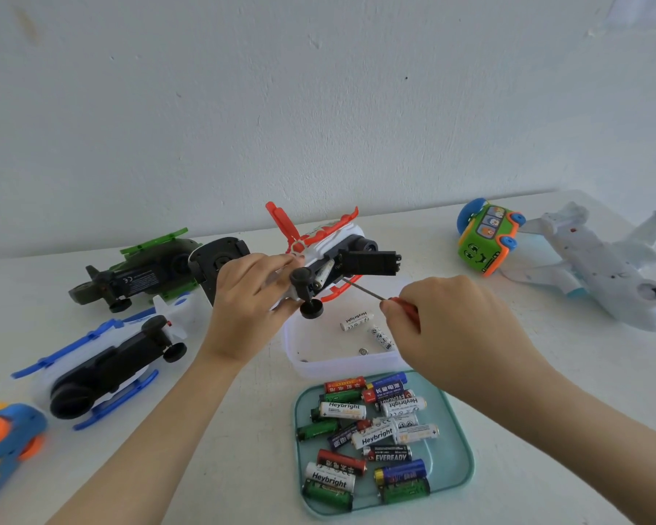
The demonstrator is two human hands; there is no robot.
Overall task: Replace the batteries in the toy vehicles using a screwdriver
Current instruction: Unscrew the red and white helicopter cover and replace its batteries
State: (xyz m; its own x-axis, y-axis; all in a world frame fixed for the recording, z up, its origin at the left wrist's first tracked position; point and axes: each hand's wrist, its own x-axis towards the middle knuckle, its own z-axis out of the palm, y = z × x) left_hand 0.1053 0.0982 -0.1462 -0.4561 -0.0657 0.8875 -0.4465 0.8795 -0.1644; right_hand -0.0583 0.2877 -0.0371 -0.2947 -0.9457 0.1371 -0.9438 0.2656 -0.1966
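Battery change under way at a white table [262, 422]: the left hand [243, 297] grips a red-and-white toy helicopter [334, 240] belly-up above the table's middle, fingers and thumb curled round its body. The right hand [459, 320] pinches the red handle of a slim screwdriver [368, 293], its tip aimed at the open battery bay. The black battery cover [368, 261] stands swung open, and one white cell [324, 274] sits tilted half out of the bay (whether the tip touches it cannot be told). Beneath the toy, a clear tub [338, 367] holds two loose cells. Nearer the front edge, a teal tray [459, 449] carries a heap of mixed batteries [375, 433].

The helicopter looks light, hollow and stiff, but its thin red rotor and skids seem likely to snap, so the fuselage is the safer place to hold. The cell is smooth and would probably roll once freed.

The table is matt white and set against a plain pale wall [319, 108]. A green helicopter [141, 270] and a blue helicopter [103, 369] lie belly-up toward the left edge. A green bus [485, 240] and a white plane [599, 267] lie toward the far right corner.
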